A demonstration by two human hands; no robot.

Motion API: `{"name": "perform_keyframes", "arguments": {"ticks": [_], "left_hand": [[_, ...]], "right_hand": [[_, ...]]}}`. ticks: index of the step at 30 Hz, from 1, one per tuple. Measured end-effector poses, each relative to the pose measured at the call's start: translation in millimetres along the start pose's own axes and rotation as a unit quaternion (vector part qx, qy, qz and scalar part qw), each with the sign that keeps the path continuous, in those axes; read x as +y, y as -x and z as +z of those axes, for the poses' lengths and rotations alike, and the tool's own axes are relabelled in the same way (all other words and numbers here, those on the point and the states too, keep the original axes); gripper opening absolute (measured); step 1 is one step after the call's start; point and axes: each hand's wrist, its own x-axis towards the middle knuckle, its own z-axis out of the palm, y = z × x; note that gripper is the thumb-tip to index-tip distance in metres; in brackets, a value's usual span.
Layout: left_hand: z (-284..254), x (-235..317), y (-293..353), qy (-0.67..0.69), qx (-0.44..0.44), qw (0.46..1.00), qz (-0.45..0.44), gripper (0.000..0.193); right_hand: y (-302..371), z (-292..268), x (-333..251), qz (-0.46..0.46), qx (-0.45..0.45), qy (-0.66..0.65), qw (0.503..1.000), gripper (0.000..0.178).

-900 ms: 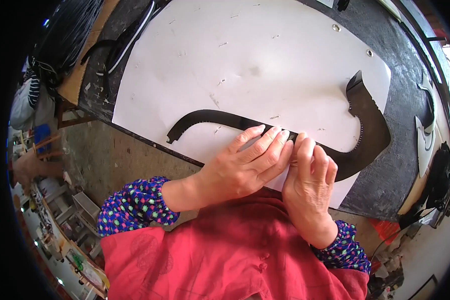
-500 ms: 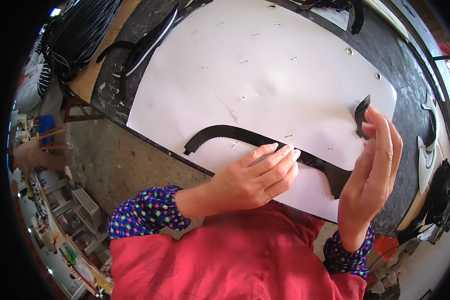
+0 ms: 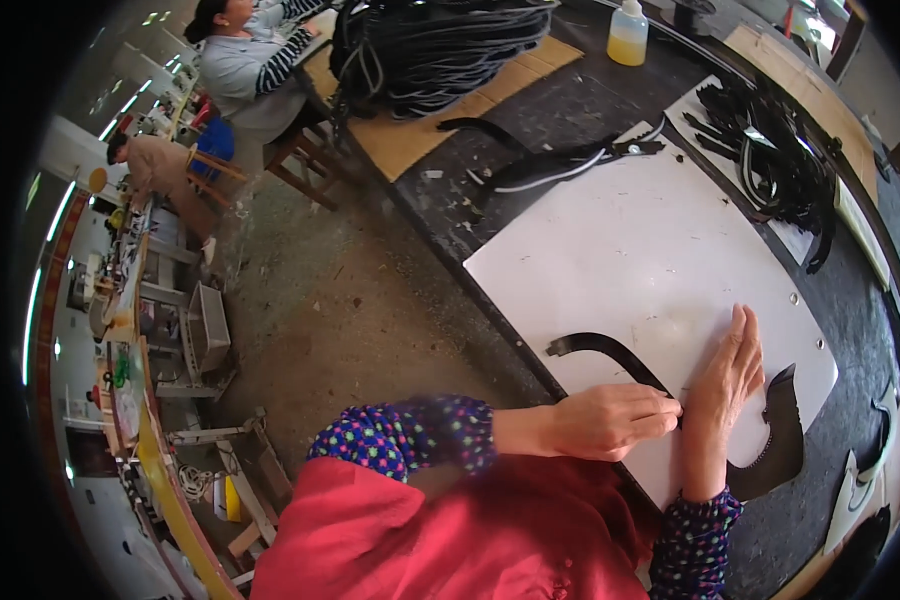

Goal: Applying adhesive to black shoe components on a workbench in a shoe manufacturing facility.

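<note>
A curved black strip (image 3: 618, 352) lies on a white sheet (image 3: 610, 270), bending away at its left end and widening into a hooked part (image 3: 785, 435) with a fine-toothed inner edge on the right. My left hand (image 3: 618, 420) is closed, its fingers pinching the strip near its middle; the fingertips partly hide the grip. Just right of it, my right hand (image 3: 725, 385) rests on edge or nearly flat across the strip, fingers stretched out and together. That hand covers the strip's middle.
Black strips with white edging (image 3: 560, 165) lie past the sheet. Farther off are a bundle of black cords (image 3: 440, 60) on cardboard and a bottle of yellow liquid (image 3: 627, 35). A heap of black pieces (image 3: 760, 150) sits far right. Two people work at left.
The view has swung, showing more of the room at left. My left fingers, spread on the strip before, are now closed. My right hand has come down from its raised position, beside the left.
</note>
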Motion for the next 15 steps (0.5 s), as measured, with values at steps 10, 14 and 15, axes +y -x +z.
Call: {"name": "perform_keyframes", "arguments": {"ticks": [10, 14, 15], "left_hand": [[20, 48, 4, -0.047, 0.03, 0.998, -0.038, 0.029], [85, 98, -20, 0.07, -0.034, 0.997, -0.015, 0.031], [99, 105, -24, 0.078, -0.039, 0.996, -0.019, 0.032]], "right_hand": [[65, -79, 164, 0.046, 0.04, 0.091, 0.994, 0.048], [81, -99, 140, 0.153, 0.142, -0.135, 0.968, 0.06], [78, -99, 131, 0.166, 0.165, -0.168, 0.958, 0.06]]}}
